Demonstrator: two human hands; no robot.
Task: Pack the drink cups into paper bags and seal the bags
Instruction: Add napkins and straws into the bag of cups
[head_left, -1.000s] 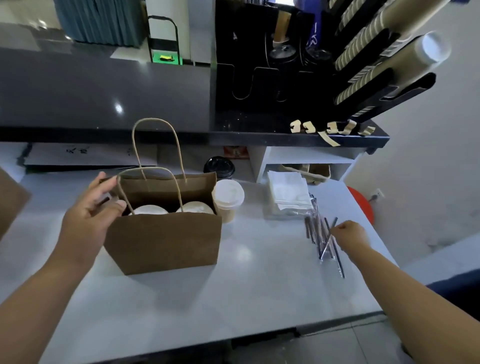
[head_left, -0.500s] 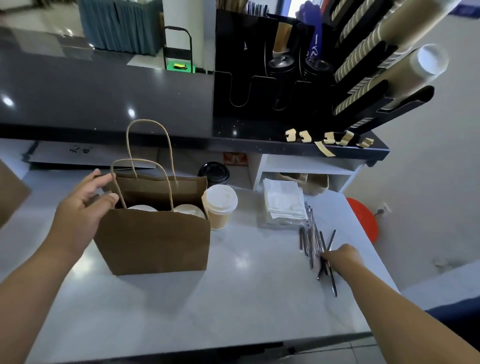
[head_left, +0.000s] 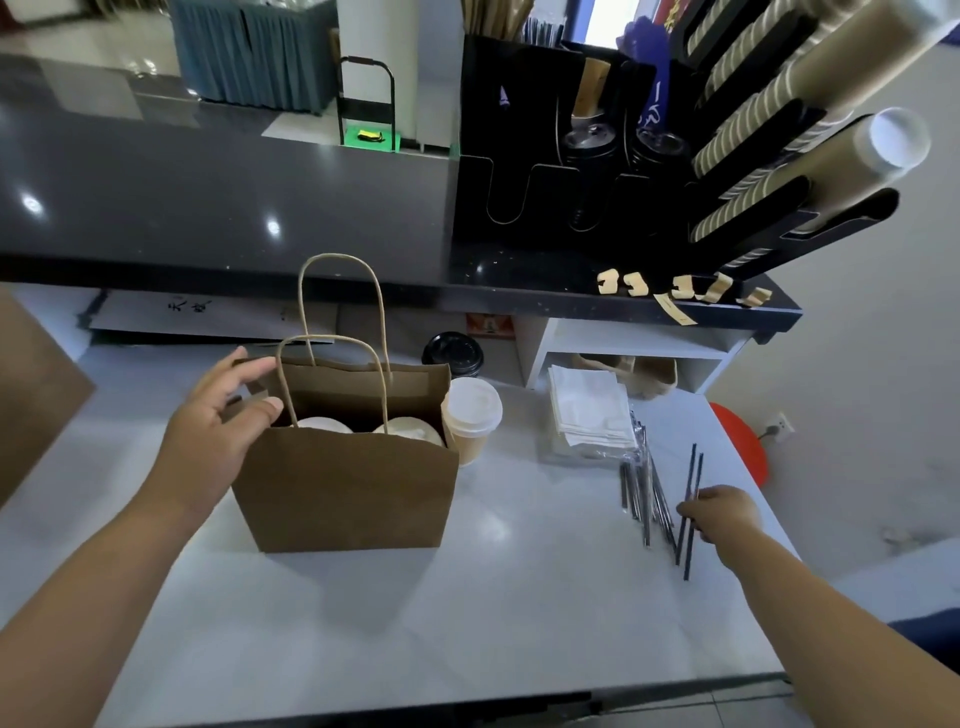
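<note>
The paper bag (head_left: 348, 483) stands open on the counter (head_left: 519, 597) with two cups (head_left: 324, 425) inside. The left hand (head_left: 218, 441), fingers spread, touches its left rim. The right hand (head_left: 727, 514), well off to the right near the counter's edge, pinches two straws (head_left: 692, 470) pointing away from the person. The way leftward to the bag looks free.

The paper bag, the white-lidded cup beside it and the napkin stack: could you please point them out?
paper bag (head_left: 348, 488), head view, middle of its front panel.
white-lidded cup (head_left: 475, 405), head view, centre of its lid.
napkin stack (head_left: 589, 410), head view, top sheet.
</note>
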